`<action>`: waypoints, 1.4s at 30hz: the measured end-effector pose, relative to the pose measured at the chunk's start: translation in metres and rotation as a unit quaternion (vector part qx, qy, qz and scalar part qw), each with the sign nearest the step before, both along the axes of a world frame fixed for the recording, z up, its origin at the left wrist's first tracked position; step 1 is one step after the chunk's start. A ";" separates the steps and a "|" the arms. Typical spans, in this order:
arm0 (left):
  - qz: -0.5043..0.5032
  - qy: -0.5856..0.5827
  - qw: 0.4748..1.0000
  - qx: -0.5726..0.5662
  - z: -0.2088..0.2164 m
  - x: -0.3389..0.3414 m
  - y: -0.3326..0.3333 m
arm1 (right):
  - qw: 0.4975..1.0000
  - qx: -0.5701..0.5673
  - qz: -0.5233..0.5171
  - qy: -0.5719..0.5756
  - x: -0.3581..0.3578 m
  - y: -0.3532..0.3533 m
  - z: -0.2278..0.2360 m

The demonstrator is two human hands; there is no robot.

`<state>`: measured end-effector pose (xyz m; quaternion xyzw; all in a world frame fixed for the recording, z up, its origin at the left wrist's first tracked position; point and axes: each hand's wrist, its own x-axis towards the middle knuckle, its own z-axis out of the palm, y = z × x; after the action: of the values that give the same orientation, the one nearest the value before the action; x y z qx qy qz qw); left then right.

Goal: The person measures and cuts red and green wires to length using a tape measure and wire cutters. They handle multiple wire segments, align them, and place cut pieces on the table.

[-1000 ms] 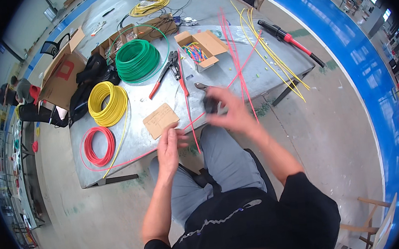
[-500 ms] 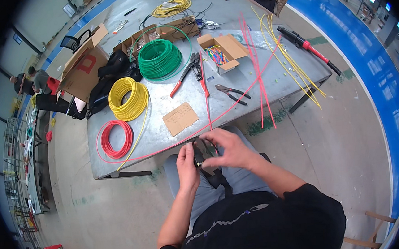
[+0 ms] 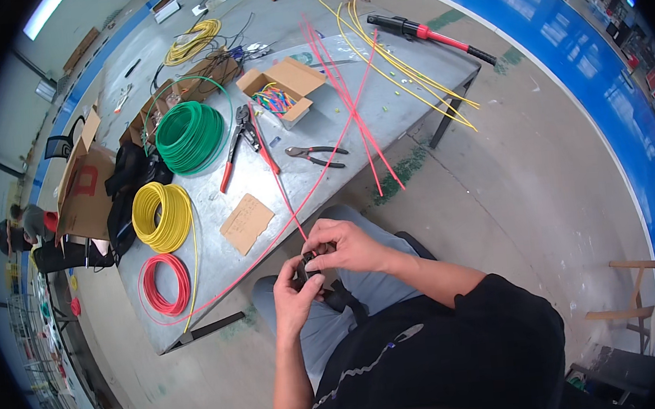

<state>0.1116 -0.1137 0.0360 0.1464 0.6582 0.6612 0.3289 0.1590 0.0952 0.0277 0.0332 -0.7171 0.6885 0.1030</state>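
Observation:
Both hands meet above my lap, just off the table's near edge. My left hand point(image 3: 293, 297) is closed around a small black piece point(image 3: 309, 265), its thumb lying along the near side. From the right, my right hand point(image 3: 347, 248) pinches the top of the same piece; its fingers hide much of it, so its exact kind does not show. A red wire point(image 3: 290, 201) runs from the table down to the right fingertips; whether they hold it is hidden. On the tabletop beyond lie a torn cardboard piece point(image 3: 247, 224), red-handled crimping pliers point(image 3: 241, 138) and dark cutting pliers point(image 3: 315, 156).
Red point(image 3: 182, 283), yellow point(image 3: 181, 217) and green wire coils point(image 3: 191, 142) line the table's left. An open carton point(image 3: 300, 112) holds coloured pieces. Loose red wires point(image 3: 350, 107) and yellow wires point(image 3: 417, 76) overhang the edge near a long red-and-black tool point(image 3: 421, 31).
My right hand has closed in on the black piece beside the left, its fingers now pinched instead of spread. The whole view has swung, shifting the table leftward.

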 end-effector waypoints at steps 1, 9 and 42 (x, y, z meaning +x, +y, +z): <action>-0.002 0.007 0.999 -0.032 0.002 -0.002 -0.001 | 1.000 0.004 -0.004 0.014 -0.001 0.001 -0.002; -0.020 0.226 0.956 -0.184 0.028 -0.017 0.018 | 0.995 -0.017 0.009 0.094 -0.017 0.021 -0.009; 0.001 0.174 0.916 -0.360 0.003 -0.037 -0.047 | 0.888 -0.221 -0.399 -0.059 -0.180 0.323 -0.054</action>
<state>0.0747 -0.1608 0.0386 0.1300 0.8989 0.3436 0.2387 -0.0208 0.4179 -0.0264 -0.3201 -0.5037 0.7309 0.3311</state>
